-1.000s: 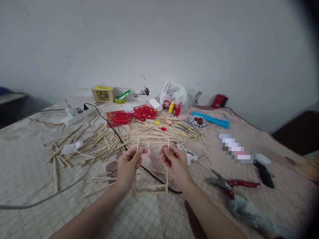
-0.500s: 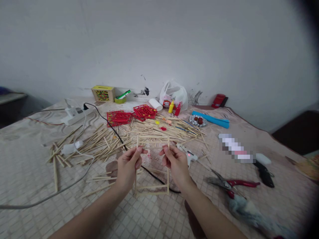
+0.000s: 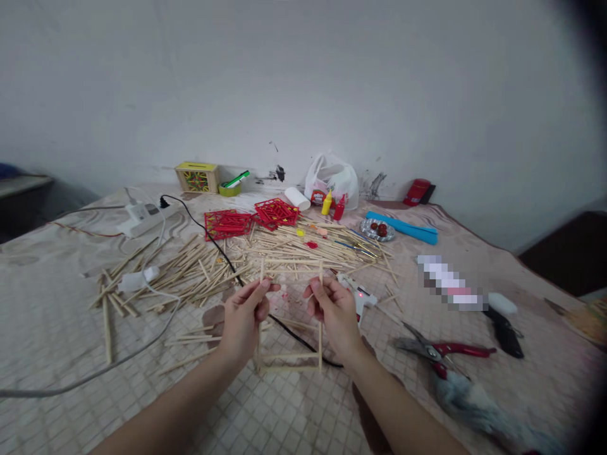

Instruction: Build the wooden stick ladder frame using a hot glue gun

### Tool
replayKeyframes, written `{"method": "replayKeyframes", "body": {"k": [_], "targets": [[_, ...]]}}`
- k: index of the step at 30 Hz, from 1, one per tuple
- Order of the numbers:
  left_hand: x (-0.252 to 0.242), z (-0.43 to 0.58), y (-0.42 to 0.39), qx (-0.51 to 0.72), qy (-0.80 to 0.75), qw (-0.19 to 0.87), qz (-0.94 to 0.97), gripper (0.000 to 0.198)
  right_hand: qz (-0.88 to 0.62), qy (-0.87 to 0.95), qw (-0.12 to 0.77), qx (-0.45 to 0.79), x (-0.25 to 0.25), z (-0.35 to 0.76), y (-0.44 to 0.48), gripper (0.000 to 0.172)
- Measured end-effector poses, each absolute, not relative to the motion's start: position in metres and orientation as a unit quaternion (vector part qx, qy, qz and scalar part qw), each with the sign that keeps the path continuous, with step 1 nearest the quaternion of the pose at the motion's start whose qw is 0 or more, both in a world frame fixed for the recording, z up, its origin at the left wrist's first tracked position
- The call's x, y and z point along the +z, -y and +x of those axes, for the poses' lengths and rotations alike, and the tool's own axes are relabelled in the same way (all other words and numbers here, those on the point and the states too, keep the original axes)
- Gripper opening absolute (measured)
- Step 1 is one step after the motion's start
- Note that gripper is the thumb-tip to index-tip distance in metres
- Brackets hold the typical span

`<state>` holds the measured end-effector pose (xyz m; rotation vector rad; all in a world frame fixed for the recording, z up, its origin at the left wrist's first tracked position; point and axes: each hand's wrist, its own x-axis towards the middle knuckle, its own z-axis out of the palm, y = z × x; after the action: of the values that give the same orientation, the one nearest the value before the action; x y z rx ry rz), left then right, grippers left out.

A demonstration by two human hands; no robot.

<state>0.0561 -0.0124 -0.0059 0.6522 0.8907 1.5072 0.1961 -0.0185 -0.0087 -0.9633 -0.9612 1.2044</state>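
Between my two hands is a box-like frame of thin wooden sticks [image 3: 290, 368], held upright over the table. My left hand [image 3: 246, 313] pinches its left side stick between thumb and fingers. On the opposite side my right hand [image 3: 336, 309] grips the right stick the same way. Crossbars join the sides at top and bottom; the fingers cover part of the uprights. A white glue gun [image 3: 363, 298] with a small red light lies just beyond my right hand. Loose wooden sticks [image 3: 184, 272] are heaped behind and to the left.
Red stick panels [image 3: 228, 224], paint bottles [image 3: 327, 203] and a white plastic bag [image 3: 348, 180] stand toward the wall. Red-handled pliers [image 3: 441, 349] and a black-handled tool [image 3: 505, 332] lie at right. A black cable [image 3: 213, 240] runs behind the frame; a power strip [image 3: 147, 218] sits left.
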Motion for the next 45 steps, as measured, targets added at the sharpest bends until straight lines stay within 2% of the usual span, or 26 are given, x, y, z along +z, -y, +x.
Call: {"method": "replayKeyframes", "body": {"k": [8, 25, 38, 45], "targets": [[-0.0063, 0.0538, 0.0109, 0.648, -0.396, 0.585, 0.284, 0.015, -0.406, 0.392, 0.623, 0.542, -0.0100, 0.1958, 0.0168, 0.024], [-0.0053, 0.0530, 0.0147, 0.661, -0.402, 0.519, 0.364, 0.019, -0.434, 0.439, 0.599, 0.510, -0.0072, 0.2009, 0.0151, 0.031], [0.0018, 0.0510, 0.0163, 0.625, -0.460, 0.529, 0.342, 0.026, -0.433, 0.450, 0.603, 0.497, -0.0045, 0.1963, 0.0181, 0.031], [-0.0035, 0.0523, 0.0125, 0.651, -0.431, 0.516, 0.354, 0.023, -0.419, 0.435, 0.612, 0.510, -0.0029, 0.1970, 0.0186, 0.029]]}}
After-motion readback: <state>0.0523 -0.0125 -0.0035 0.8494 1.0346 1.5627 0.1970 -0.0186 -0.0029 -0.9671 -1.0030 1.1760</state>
